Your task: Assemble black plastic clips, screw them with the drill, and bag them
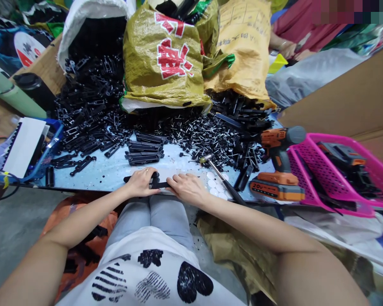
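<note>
At the table's front edge, my left hand [141,182] is closed around a long black plastic part [161,185]. Its other end is pinched under the fingers of my right hand [187,188]. My hands hide much of the part. Just beyond them lies a stack of black slotted plastic parts [144,151]. A small hammer [219,173] with a black handle rests to the right of my right hand, its head beside a heap of black-headed metal pins [204,136]. Round white discs [214,185] lie next to the hammer.
An orange cordless drill [277,165] stands at the right, beside a pink basket [335,191]. Loose black parts [89,110] pile up at left behind a blue tray [55,131]. Full sacks [166,59] line the back. Another person's hand [287,49] shows at upper right.
</note>
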A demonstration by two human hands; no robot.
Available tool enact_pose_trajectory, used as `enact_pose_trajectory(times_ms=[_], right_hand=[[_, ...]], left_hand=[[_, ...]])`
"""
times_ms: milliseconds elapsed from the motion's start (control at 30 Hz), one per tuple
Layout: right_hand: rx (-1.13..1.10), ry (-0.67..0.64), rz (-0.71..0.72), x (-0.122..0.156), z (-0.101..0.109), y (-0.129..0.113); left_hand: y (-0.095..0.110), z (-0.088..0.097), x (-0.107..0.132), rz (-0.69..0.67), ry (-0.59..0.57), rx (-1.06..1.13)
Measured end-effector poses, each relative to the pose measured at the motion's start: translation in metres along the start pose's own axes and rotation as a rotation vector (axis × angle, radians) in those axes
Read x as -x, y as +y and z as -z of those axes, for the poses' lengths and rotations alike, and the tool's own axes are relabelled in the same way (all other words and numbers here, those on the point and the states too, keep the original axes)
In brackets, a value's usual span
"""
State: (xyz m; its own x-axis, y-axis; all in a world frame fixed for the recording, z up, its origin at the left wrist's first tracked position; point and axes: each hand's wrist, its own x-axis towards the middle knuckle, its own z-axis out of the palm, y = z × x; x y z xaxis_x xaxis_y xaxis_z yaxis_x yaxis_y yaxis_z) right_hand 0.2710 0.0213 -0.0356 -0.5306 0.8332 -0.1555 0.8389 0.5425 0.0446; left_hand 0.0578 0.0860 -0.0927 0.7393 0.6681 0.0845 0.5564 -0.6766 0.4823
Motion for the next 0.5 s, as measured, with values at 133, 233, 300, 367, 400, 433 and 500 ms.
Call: enact_pose_trajectory(times_ms=[133, 233, 300, 367, 400, 433, 500], right_hand=[[-0.052, -0.077, 0.059, -0.007, -0.003, 0.015], [-0.136, -0.144, 0.019, -0.014, -0.015, 0.027], [-0.179, -0.165, -0.032, -0.02, -0.027, 0.032], [-0.21, -0.171, -0.07, -0.026, -0.041, 0.036], [-0.228, -0.174, -0.08, -0.029, -0.048, 0.037], [-0.249, -0.178, -0.08, -0.031, -0.054, 0.039], [-0.306, -0.178, -0.057, -0.034, -0.065, 0.042]], left_hand=[[-0.005, 0.012, -0.019, 0.023, -0.226, 0.066], [-0.012, 0.028, -0.037, -0.087, -0.333, 0.096], [-0.012, 0.038, -0.044, -0.128, -0.223, 0.089], [0.0, 0.04, -0.047, -0.124, -0.044, 0.068], [0.009, 0.036, -0.047, -0.139, 0.034, 0.055], [0.021, 0.03, -0.047, -0.172, 0.095, 0.038], [0.046, 0.01, -0.045, -0.269, 0.174, 0.001]])
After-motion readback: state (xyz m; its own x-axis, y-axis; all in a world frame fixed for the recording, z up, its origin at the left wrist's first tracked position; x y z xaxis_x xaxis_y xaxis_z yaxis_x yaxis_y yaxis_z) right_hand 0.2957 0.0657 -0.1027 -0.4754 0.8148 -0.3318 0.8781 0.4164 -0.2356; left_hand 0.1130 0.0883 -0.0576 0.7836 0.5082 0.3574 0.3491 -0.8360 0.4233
